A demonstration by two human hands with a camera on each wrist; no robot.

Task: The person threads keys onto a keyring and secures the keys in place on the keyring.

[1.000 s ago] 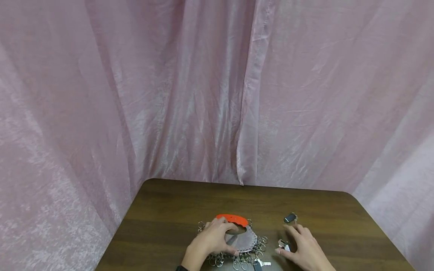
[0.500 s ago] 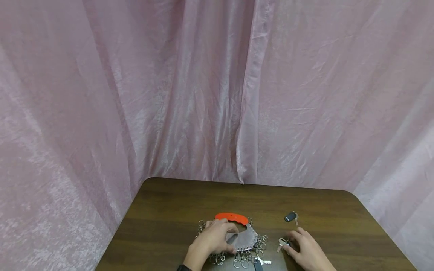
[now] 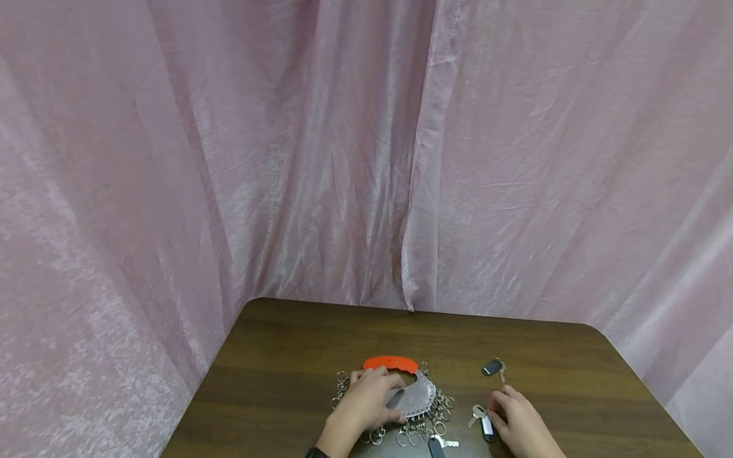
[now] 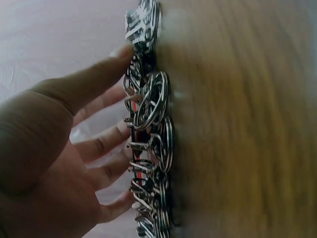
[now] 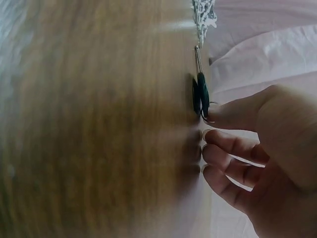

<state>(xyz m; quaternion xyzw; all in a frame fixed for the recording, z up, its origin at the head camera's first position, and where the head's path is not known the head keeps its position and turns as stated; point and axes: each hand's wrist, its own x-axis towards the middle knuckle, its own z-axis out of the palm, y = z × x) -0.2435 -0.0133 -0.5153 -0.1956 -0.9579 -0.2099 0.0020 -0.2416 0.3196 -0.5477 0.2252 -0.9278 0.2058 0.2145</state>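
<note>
A metal key-holder plate (image 3: 420, 393) with an orange handle (image 3: 392, 363) lies on the table, fringed with clips and split rings (image 4: 153, 101). My left hand (image 3: 369, 402) rests over its left part, fingers spread toward the handle and thumb at the near edge. To the right lies a dark key tag with a white label (image 3: 487, 429), with a silver key (image 3: 477, 413) on its ring. My right hand (image 3: 518, 420) pinches at that ring between thumb and index finger; in the right wrist view the tag (image 5: 204, 94) sits just beyond the thumb, other fingertips on the table.
A second dark tag (image 3: 491, 367) with its key (image 3: 502, 373) lies beyond my right hand. Another tag (image 3: 436, 448) and key (image 3: 450, 443) lie near the front of the plate. The wooden table (image 3: 309, 331) ends at pink curtains (image 3: 343, 191).
My right hand, spread around the key and tag at first, has drawn its fingers together at the ring. The tag's white label now shows face up. The left hand stays on the plate.
</note>
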